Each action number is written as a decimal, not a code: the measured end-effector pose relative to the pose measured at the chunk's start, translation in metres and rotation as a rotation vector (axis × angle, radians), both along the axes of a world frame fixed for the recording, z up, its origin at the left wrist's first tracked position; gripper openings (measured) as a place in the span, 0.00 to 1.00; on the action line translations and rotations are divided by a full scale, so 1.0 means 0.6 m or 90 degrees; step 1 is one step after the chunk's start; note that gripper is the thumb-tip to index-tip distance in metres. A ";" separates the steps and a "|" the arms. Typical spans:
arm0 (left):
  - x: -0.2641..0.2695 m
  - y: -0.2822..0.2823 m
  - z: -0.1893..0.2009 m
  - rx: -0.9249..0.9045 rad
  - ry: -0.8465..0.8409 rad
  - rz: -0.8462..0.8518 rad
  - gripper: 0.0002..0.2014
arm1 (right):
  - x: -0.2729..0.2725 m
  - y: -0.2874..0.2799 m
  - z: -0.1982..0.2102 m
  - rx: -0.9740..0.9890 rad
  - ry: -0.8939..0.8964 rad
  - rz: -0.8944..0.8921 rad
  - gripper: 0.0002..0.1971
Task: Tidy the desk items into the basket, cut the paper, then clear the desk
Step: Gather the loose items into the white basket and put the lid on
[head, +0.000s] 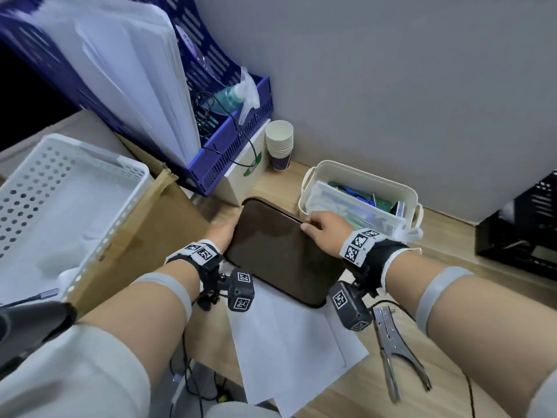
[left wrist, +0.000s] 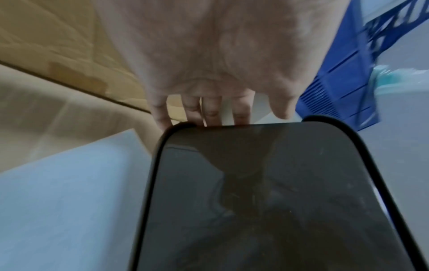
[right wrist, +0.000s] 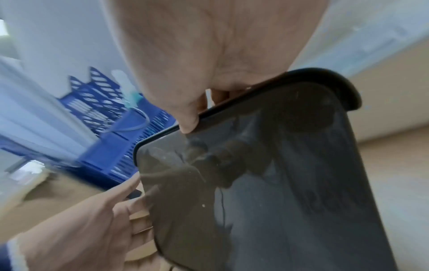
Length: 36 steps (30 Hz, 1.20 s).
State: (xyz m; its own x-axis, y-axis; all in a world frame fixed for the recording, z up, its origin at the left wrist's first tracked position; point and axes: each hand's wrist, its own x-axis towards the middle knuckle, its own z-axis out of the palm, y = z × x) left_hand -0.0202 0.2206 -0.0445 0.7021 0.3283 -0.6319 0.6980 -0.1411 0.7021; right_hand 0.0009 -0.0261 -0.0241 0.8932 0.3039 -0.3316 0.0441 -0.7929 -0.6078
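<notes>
A dark tablet (head: 277, 251) in a black case is held between both hands, tilted, above the far end of the white paper sheets (head: 289, 351). My left hand (head: 223, 230) holds its left edge. In the right wrist view the left hand (right wrist: 92, 220) has its thumb on the screen side and its fingers behind the tablet (right wrist: 267, 183). My right hand (head: 325, 233) pinches the far right edge, thumb on top. In the left wrist view my fingers (left wrist: 211, 111) reach past the tablet (left wrist: 267, 201). A cream basket (head: 313, 173) stands just beyond my right hand.
A metal hole punch (head: 394, 351) lies on the wooden desk right of the paper. A white perforated basket (head: 60, 206) sits on a cardboard box (head: 144, 236) at the left. Behind are a blue file rack (head: 229, 158), stacked paper cups (head: 280, 146) and, at right, a black crate (head: 518, 230).
</notes>
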 end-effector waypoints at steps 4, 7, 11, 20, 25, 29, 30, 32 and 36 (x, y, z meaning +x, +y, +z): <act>0.044 -0.021 0.085 -0.085 -0.119 0.089 0.28 | 0.033 -0.021 0.109 0.021 -0.140 0.037 0.16; 0.068 -0.035 0.135 -0.199 -0.149 0.081 0.34 | 0.048 -0.050 0.185 0.046 -0.246 0.029 0.12; 0.092 -0.068 0.185 -0.424 -0.168 0.026 0.39 | 0.053 -0.096 0.246 0.025 -0.397 0.059 0.07; 0.115 -0.195 0.170 -0.339 -0.139 -0.087 0.04 | 0.012 -0.205 0.183 -0.042 -0.345 0.058 0.11; 0.129 -0.221 0.113 -0.233 -0.176 -0.078 0.07 | 0.013 -0.306 0.121 -0.078 -0.154 -0.394 0.24; 0.142 -0.217 0.074 -0.171 -0.185 -0.074 0.12 | -0.016 -0.316 0.063 0.105 0.135 -0.513 0.16; 0.145 -0.216 0.068 -0.161 -0.178 -0.076 0.12 | -0.024 -0.314 0.045 0.130 0.161 -0.520 0.14; 0.149 -0.215 0.057 -0.150 -0.169 -0.073 0.12 | -0.026 -0.308 0.008 0.149 0.151 -0.497 0.12; 0.155 -0.210 0.039 -0.142 -0.151 -0.075 0.17 | -0.023 -0.278 -0.018 0.135 0.106 -0.496 0.05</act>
State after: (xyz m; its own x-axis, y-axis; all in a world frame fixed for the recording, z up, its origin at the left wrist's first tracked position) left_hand 0.0726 0.0943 -0.0213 0.8626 0.1091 -0.4940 0.5001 -0.0362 0.8652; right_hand -0.0128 -0.1929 -0.0349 0.8177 -0.3119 -0.4839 -0.5756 -0.4264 -0.6977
